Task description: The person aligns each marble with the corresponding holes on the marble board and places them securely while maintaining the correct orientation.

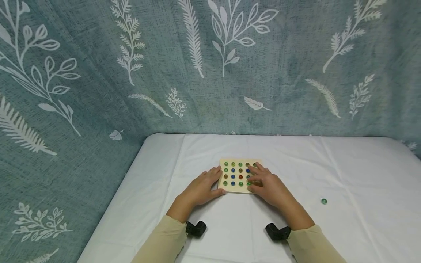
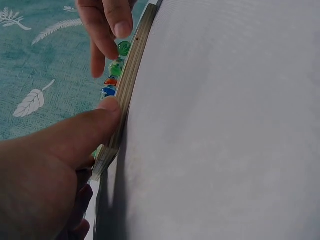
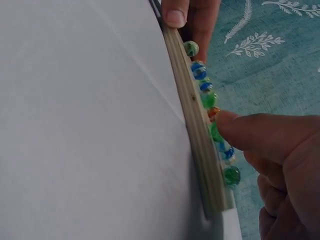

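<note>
A pale wooden board with rows of green, blue and reddish glass marbles lies on the white cloth. My left hand holds its left end, fingers along the side and thumb against the front edge. Over the right part of the board is my right hand, fingers spread and bent above the marbles. A green marble shows between its thumb and forefinger; the right wrist view has the thumb close beside marbles in the front row. My right hand hides several marbles at that end.
A single loose green marble lies on the white cloth to the right of the board. Behind and to the left hangs a teal curtain with white leaf prints. Black devices are strapped to both wrists.
</note>
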A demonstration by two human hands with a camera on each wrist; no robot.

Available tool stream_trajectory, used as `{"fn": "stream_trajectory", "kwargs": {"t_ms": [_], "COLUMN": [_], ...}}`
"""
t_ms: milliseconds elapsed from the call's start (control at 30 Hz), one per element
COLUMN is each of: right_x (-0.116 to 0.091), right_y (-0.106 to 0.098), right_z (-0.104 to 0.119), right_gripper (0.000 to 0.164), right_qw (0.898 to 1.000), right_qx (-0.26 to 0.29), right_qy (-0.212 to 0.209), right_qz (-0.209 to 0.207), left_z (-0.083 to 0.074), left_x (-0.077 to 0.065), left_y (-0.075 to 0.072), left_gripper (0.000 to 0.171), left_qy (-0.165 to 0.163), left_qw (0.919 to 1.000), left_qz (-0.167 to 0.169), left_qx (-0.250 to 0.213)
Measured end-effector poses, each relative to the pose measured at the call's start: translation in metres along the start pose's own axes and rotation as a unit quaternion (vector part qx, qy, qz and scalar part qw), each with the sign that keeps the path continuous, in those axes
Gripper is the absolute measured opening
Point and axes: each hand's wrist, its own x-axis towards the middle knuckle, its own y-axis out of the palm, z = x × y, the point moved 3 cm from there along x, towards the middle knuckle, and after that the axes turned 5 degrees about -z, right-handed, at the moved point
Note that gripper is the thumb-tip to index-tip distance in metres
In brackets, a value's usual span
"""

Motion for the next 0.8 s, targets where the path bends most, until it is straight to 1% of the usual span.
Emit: {"fn": "stream_trajectory", "kwargs": {"t_ms": [167, 267, 367, 500, 600, 700, 800], "right_x": [-0.008, -0.017, -0.031, -0.052, -0.067, -0.080, -0.092], "right_y": [-0.019, -0.036, -0.057, -0.089, -0.110, -0.124, -0.132], "right_z": [-0.010, -0.018, -0.029, -0.047, -0.064, -0.082, -0.098], "right_gripper": [0.032, 0.035, 0.039, 0.045, 0.049, 0.050, 0.049], "right_qw": [1.000, 0.999, 0.998, 0.998, 0.997, 0.993, 0.989], "right_qx": [0.015, 0.016, 0.014, 0.016, 0.025, 0.034, 0.038], "right_qy": [0.023, 0.039, 0.053, 0.060, 0.079, 0.113, 0.139], "right_qz": [-0.009, -0.010, -0.009, -0.008, -0.003, 0.005, 0.012], "left_z": [0.001, 0.001, 0.002, 0.003, 0.003, 0.002, 0.002], "left_x": [0.001, 0.001, 0.001, 0.001, 0.001, 0.000, 0.000], "left_y": [-0.001, 0.000, 0.001, 0.003, 0.003, 0.003, 0.003], "left_gripper": [0.078, 0.077, 0.077, 0.077, 0.077, 0.077, 0.077], "left_qy": [0.010, 0.012, 0.006, -0.007, -0.013, -0.019, -0.022], "left_qw": [0.9999, 0.9999, 0.9999, 0.9997, 0.9993, 0.9990, 0.9988], "left_qz": [-0.001, -0.001, 0.001, 0.005, 0.007, 0.010, 0.009], "left_qx": [-0.005, -0.008, -0.014, -0.025, -0.034, -0.040, -0.043]}}
